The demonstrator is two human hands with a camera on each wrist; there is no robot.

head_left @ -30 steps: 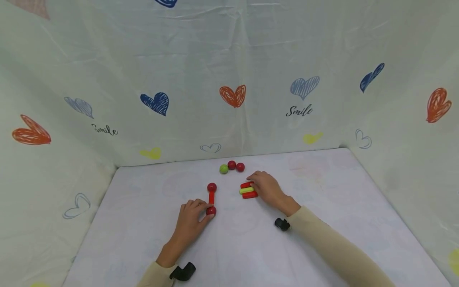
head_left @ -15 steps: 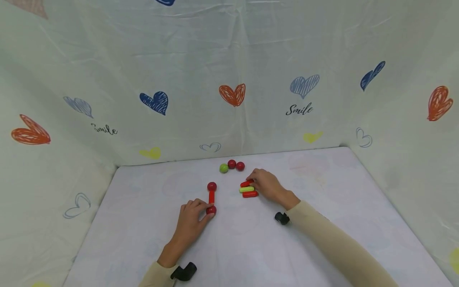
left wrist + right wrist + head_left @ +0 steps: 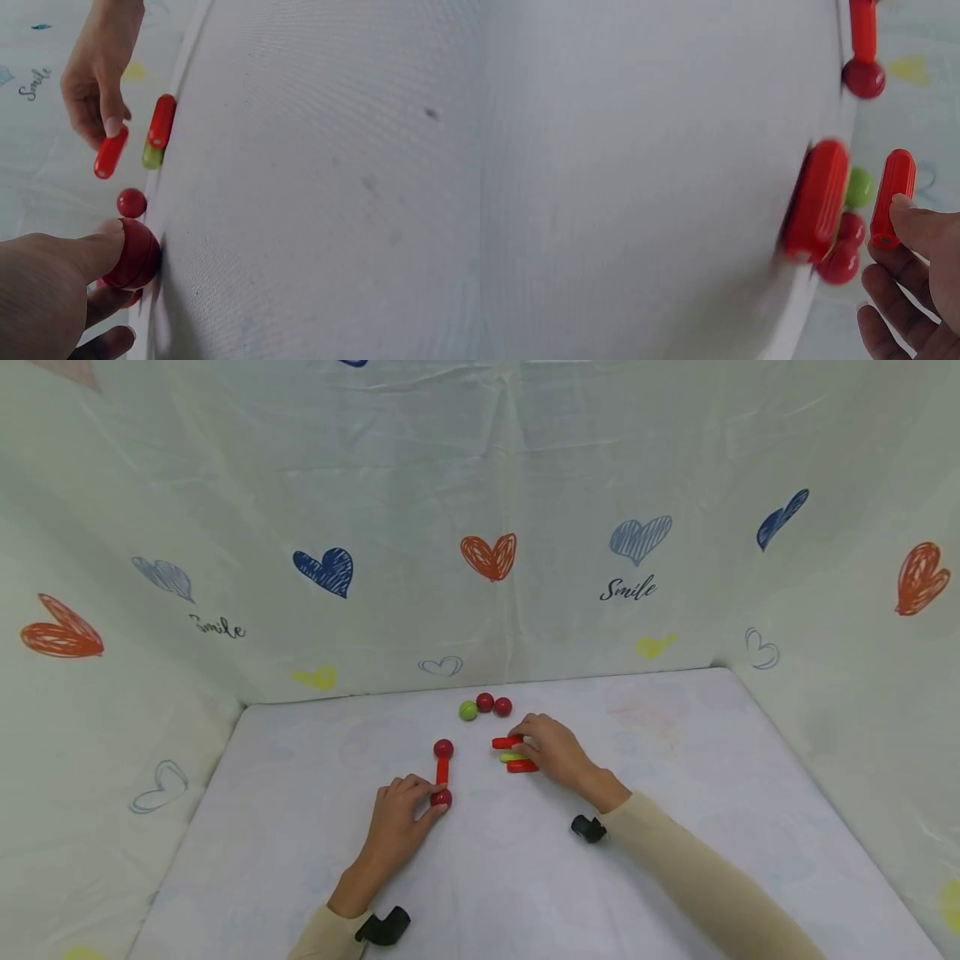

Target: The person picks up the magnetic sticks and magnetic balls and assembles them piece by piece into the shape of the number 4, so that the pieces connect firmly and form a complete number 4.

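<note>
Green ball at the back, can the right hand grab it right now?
Probably not: the right hand is pinching a red stick, and two red balls sit on that hand's side of the green ball.

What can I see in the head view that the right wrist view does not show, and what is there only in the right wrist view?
Only the head view shows the left hand, which holds a red ball, the sleeves and the word Smile.

Only the right wrist view shows clear ridges along the held stick and a dark spot on its end.

Both show the right hand pinching that stick, another red stick lying on the table, and beyond it one green ball and two loose red balls.
</note>
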